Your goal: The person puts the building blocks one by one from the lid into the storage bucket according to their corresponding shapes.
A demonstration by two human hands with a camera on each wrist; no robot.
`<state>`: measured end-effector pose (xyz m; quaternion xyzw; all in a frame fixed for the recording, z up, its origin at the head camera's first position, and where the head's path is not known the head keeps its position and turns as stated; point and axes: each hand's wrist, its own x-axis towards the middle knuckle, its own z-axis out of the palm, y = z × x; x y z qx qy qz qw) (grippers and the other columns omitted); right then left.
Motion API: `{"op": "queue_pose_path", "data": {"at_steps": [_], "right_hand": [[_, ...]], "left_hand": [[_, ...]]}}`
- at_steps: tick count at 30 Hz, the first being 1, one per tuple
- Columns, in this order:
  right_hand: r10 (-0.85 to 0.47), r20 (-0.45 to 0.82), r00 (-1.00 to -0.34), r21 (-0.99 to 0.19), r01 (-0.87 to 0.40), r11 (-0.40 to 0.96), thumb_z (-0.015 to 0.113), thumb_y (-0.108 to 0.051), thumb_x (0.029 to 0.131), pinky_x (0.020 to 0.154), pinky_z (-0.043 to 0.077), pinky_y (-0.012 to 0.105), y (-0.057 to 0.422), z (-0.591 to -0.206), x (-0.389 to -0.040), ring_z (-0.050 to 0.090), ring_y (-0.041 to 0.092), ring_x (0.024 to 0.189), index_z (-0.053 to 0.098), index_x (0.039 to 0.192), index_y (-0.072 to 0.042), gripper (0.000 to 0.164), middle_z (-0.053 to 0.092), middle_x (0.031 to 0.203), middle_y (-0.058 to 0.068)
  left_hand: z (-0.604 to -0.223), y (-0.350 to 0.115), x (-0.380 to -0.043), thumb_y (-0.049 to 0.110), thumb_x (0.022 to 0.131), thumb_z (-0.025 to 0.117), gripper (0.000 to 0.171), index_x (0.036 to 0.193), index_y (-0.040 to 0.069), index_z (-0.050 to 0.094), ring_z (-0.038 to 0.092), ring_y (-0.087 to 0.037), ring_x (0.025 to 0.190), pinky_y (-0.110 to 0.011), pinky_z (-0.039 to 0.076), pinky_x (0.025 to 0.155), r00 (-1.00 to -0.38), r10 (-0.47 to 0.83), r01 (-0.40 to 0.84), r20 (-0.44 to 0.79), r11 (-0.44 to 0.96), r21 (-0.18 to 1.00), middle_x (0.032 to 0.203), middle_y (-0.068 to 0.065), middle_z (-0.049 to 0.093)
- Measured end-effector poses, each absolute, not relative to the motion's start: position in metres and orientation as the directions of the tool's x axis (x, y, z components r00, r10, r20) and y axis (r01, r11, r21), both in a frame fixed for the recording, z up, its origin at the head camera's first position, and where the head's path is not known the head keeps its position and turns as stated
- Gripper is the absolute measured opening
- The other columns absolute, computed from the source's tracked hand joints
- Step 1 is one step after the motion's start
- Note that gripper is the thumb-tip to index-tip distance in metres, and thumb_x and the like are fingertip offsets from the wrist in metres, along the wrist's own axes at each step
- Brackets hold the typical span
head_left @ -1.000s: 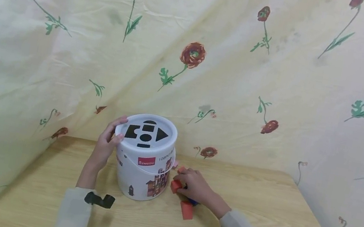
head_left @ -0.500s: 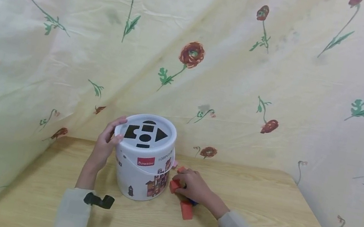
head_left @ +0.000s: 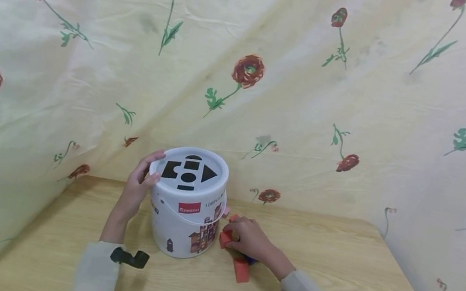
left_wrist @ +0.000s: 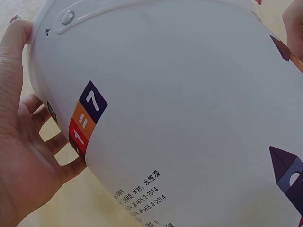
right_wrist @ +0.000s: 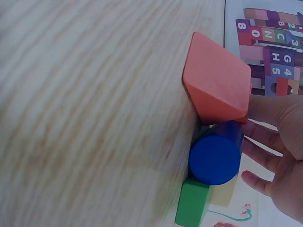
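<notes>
A white bucket [head_left: 184,220] with printed pictures stands upright on the table, its lid [head_left: 202,189] pierced by several black shaped openings. My left hand [head_left: 135,185] grips the bucket's left side, thumb at the lid's edge; the left wrist view shows the fingers round the wall. Just right of the bucket, my right hand [head_left: 251,240] pinches a red block [head_left: 225,240] low over the table. Below that hand lies another red block [head_left: 241,271]. The right wrist view shows a red wedge-shaped block [right_wrist: 215,78] and a blue cylinder [right_wrist: 214,160] near the fingers; the held block is mostly hidden there.
A green block [right_wrist: 191,203] and a pale yellow block [right_wrist: 223,195] lie beside the cylinder. A pink block [head_left: 226,212] sits behind, near the bucket. The wooden table [head_left: 335,257] meets a flowered cloth [head_left: 188,80] at the back.
</notes>
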<state>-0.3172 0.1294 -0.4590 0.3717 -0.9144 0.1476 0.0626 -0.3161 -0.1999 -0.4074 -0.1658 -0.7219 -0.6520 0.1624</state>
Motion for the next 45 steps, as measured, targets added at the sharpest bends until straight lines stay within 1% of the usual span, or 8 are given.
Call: {"op": "queue_pose_path", "data": {"at_steps": [8,16,24,30,33,39,42,45], "right_hand": [[-0.667,0.216,-0.713,-0.219,-0.701,0.678,0.085,-0.018,0.081,0.072,0.042,0.032,0.132,-0.457,-0.316,0.048,0.008,0.074,0.078,0.103,-0.012,0.023,0.072,0.089,-0.002],[-0.667,0.2,-0.718,-0.241,-0.696,0.677,0.084,-0.018,0.082,0.069,0.039,0.027,0.128,-0.457,-0.317,0.046,0.008,0.072,0.078,0.104,-0.012,0.023,0.071,0.088,-0.003],[-0.656,0.19,-0.731,-0.306,-0.679,0.668,0.084,-0.015,0.082,0.072,0.046,0.027,0.123,-0.452,-0.319,0.059,0.014,0.077,0.079,0.104,-0.011,0.024,0.074,0.09,-0.002],[-0.627,0.169,-0.761,-0.422,-0.631,0.651,0.081,-0.011,0.084,0.08,0.053,0.032,0.127,-0.442,-0.318,0.066,0.023,0.09,0.078,0.105,-0.01,0.021,0.076,0.099,0.002],[-0.601,0.172,-0.781,-0.459,-0.603,0.653,0.08,-0.009,0.085,0.082,0.056,0.035,0.131,-0.437,-0.318,0.067,0.023,0.092,0.077,0.106,-0.01,0.021,0.076,0.1,0.003],[-0.575,0.188,-0.796,-0.508,-0.58,0.637,0.079,-0.008,0.085,0.089,0.056,0.046,0.138,-0.424,-0.318,0.065,0.02,0.094,0.076,0.111,-0.009,0.026,0.076,0.104,0.003],[-0.56,0.177,-0.809,-0.548,-0.554,0.627,0.079,-0.011,0.087,0.093,0.056,0.048,0.142,-0.416,-0.318,0.066,0.019,0.096,0.075,0.114,-0.01,0.027,0.076,0.108,0.004],[-0.551,0.169,-0.817,-0.567,-0.538,0.624,0.079,-0.014,0.087,0.094,0.056,0.048,0.146,-0.407,-0.317,0.068,0.023,0.1,0.074,0.115,-0.009,0.028,0.075,0.112,0.006]], "left_hand": [[-0.409,-0.199,-0.317,0.025,0.1,0.051,0.054,0.153,0.02,0.043,0.036,-0.022,0.145,-0.016,0.046,0.102,-0.894,0.027,0.447,0.447,0.093,0.889,0.163,0.003,0.034],[-0.407,-0.201,-0.316,0.026,0.1,0.051,0.054,0.153,0.02,0.043,0.034,-0.021,0.148,-0.018,0.045,0.105,-0.9,0.023,0.436,0.436,0.114,0.893,0.164,0.003,0.033],[-0.408,-0.203,-0.315,0.025,0.1,0.051,0.054,0.153,0.019,0.043,0.034,-0.021,0.148,-0.016,0.045,0.103,-0.899,0.022,0.437,0.437,0.105,0.893,0.163,0.002,0.034],[-0.409,-0.202,-0.318,0.027,0.1,0.052,0.054,0.153,0.021,0.044,0.036,-0.021,0.145,-0.017,0.046,0.102,-0.899,0.021,0.437,0.438,0.112,0.892,0.163,0.003,0.035],[-0.408,-0.201,-0.319,0.027,0.1,0.052,0.053,0.152,0.021,0.044,0.035,-0.021,0.146,-0.017,0.046,0.103,-0.898,0.021,0.44,0.44,0.109,0.891,0.163,0.003,0.035],[-0.407,-0.2,-0.319,0.024,0.101,0.052,0.053,0.152,0.018,0.044,0.035,-0.021,0.147,-0.017,0.046,0.102,-0.893,0.025,0.45,0.449,0.096,0.888,0.163,0.002,0.035],[-0.407,-0.2,-0.318,0.024,0.1,0.052,0.053,0.153,0.018,0.043,0.035,-0.021,0.147,-0.017,0.046,0.102,-0.894,0.024,0.448,0.448,0.1,0.888,0.163,0.002,0.035],[-0.407,-0.201,-0.317,0.025,0.1,0.052,0.054,0.153,0.018,0.043,0.035,-0.021,0.146,-0.016,0.046,0.102,-0.894,0.023,0.447,0.447,0.102,0.889,0.163,0.002,0.035]]}}
